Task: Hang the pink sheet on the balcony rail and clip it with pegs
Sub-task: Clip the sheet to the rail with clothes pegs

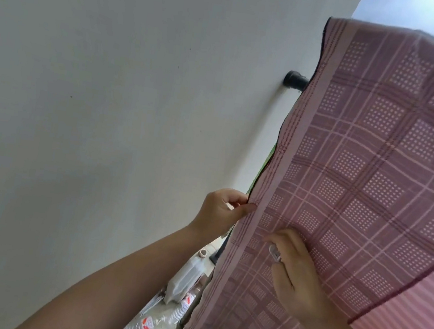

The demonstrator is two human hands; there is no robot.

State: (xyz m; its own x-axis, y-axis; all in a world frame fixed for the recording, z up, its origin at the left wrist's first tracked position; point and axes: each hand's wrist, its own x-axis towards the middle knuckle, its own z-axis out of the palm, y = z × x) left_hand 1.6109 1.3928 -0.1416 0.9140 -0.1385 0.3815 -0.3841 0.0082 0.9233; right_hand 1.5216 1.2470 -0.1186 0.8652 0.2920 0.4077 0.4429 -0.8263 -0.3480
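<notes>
The pink checked sheet hangs over the black balcony rail, whose end meets the white wall. It covers the right half of the view. My left hand pinches the sheet's left edge between thumb and fingers. Lower down, my right hand lies against the front of the sheet with curled fingers, and a pale, see-through peg shows between them. The rail beyond its end is hidden under the cloth.
A plain white wall fills the left side. Below, on the floor, stand a white jerrycan and plastic bottles. A dark post shows just behind the sheet's edge. Sky shows at top right.
</notes>
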